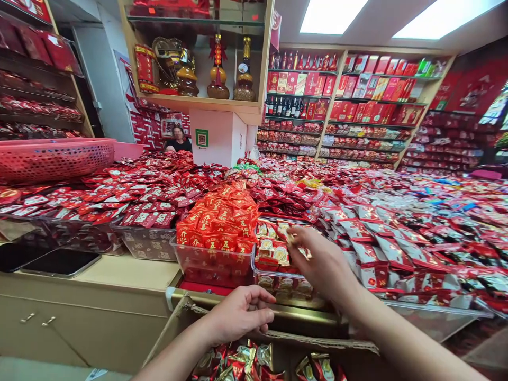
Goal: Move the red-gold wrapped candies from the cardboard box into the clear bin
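Note:
My right hand reaches over a clear plastic bin of red and gold wrapped candies. Its fingers pinch a small gold-wrapped candy just above the pile. Below and to the left, my left hand hovers over the near part of a cardboard box, fingers loosely curved, thumb apart, nothing visible in it. Inside that box lie more red and gold wrapped candies. Beside the bin stands another clear bin, heaped with bright red packets.
Bins of red and white packets spread to the right. Two dark phones or tablets lie on the left counter, one a tablet-like slab. A pink basket is behind them. A person sits at the back. An overhead cabinet hangs ahead.

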Demonstrator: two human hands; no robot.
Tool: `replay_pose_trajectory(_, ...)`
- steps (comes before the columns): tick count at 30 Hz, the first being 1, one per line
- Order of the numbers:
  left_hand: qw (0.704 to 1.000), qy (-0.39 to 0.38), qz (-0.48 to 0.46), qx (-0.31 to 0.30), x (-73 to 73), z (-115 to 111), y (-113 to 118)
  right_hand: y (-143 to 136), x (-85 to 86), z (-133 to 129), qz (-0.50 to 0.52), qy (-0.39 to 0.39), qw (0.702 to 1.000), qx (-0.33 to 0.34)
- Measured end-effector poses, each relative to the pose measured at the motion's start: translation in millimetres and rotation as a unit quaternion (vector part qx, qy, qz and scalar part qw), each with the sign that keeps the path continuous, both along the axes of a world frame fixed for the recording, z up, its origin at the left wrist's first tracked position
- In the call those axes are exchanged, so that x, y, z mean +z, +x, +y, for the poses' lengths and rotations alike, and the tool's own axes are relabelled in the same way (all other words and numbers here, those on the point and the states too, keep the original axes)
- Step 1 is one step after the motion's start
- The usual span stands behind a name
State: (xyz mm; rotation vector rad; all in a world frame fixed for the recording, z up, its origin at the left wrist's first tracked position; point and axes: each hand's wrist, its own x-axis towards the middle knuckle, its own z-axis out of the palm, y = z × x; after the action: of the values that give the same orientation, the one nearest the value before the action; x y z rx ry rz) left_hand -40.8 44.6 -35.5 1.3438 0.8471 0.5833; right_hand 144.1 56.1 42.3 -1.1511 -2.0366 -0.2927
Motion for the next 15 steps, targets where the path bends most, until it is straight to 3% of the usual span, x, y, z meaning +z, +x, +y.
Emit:
replay_pose_trajectory(3, 1.000, 0.009, 0.005, 0.002, -2.5, 1, 1, -13, 11.8, 50, -0.141, -0.085, 0.979, -0.119)
replay_pose_trajectory(7, 1.000, 0.020, 0.010, 0.005, -6.2, 2, 1, -26, 8.2, 92, -0.199, -0.130, 0.959, -0.157)
replay_pose_trajectory(15, 1.000, 0.027, 0.012, -0.001, -2.5, 0, 1, -20, -3.6, 109, -0.222, -0.202, 0.939, -0.169)
